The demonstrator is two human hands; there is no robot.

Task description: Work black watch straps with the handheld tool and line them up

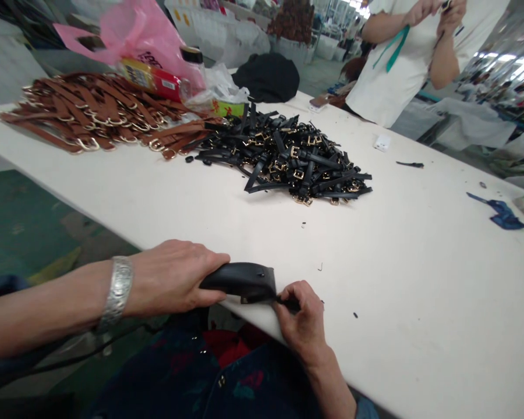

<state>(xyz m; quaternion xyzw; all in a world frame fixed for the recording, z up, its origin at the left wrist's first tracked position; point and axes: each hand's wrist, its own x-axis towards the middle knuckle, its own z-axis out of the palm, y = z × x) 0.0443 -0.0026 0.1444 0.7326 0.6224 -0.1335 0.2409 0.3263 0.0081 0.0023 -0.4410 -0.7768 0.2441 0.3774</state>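
Observation:
My left hand (174, 276), with a silver bangle at its wrist, grips a curved black handheld tool (240, 279) shaped like a hair clipper. The tool's broad end points right, close to the fingertips of my right hand (303, 320). Those fingers pinch a small black strap (290, 304), mostly hidden by the hand. Both hands are at the near edge of the white table (402, 273). Beyond them lies a heap of black buckled straps (288, 157) with gold-coloured buckles.
Brown buckled straps (100, 110) are piled at the back left, beside a pink plastic bag (135, 29) and a black cap (268, 78). A loose black strap (410, 164) and a blue scrap (502, 214) lie to the right. Another person (393, 70) stands across the table.

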